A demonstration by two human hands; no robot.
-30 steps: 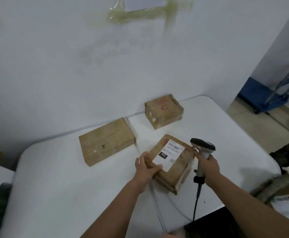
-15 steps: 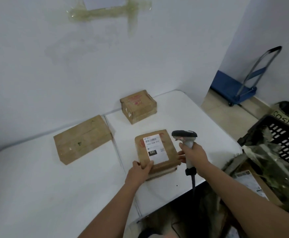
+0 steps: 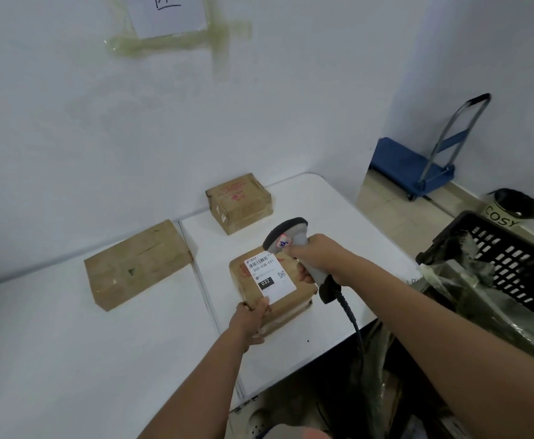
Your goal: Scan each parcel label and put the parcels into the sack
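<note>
A brown cardboard parcel [image 3: 249, 286] lies on the white table [image 3: 69, 343] with a white label [image 3: 270, 278] marked 032 facing up. My left hand [image 3: 251, 318] grips its near left corner. My right hand [image 3: 319, 253] grips a grey barcode scanner [image 3: 286, 236], whose head hangs just above the label's far edge; its black cable drops off the table edge. Fingers of my right hand also touch the parcel's right side. Two more parcels sit behind: a flat one [image 3: 137, 264] at left and a boxy one [image 3: 238, 202] by the wall. The greenish sack [image 3: 468, 299] lies at right.
A black slotted plastic crate [image 3: 519, 267] stands at the right beside the table, with the sack draped in it. A blue folding trolley [image 3: 417, 172] and a black bin [image 3: 517, 204] stand on the floor behind. The wall runs close behind the table.
My right hand raised the scanner from beside the parcel to above the label's far end. The parcel shifted little in my left hand; the camera view swung right.
</note>
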